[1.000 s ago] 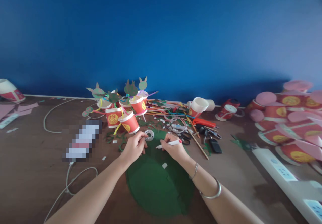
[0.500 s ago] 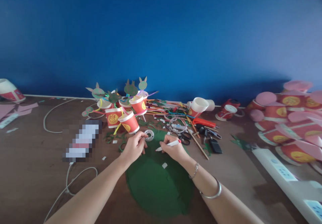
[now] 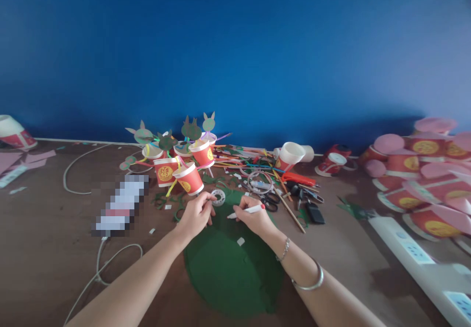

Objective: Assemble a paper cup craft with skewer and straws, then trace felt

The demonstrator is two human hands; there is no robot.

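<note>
Under both hands lies a large dark green sheet of paper [image 3: 224, 273] with a rounded lower edge. My left hand [image 3: 196, 213] is bent over its upper left part, fingers curled, the index fingertip at the rim of a white tape roll [image 3: 220, 198]. How firmly those fingers grip the roll is hard to see. My right hand [image 3: 255, 216] holds a white marker [image 3: 245, 212] with a red end, its tip pointing left, low over the paper. Whether the tip touches the sheet I cannot tell. A small pale scrap [image 3: 240, 241] rests on the green.
Red-and-white paper cups [image 3: 188, 180] with green rabbit-head cutouts stand behind my left hand. Scissors [image 3: 271, 202], a wooden stick [image 3: 292, 212] and keys [image 3: 300, 194] lie beyond my right hand. A phone [image 3: 123, 202] is at left, a power strip [image 3: 412, 258] at right, near pink-topped cups [image 3: 405, 163].
The marker tip has shifted very slightly left and up. Both hands otherwise stay in the same place, and the things on the table have not moved.
</note>
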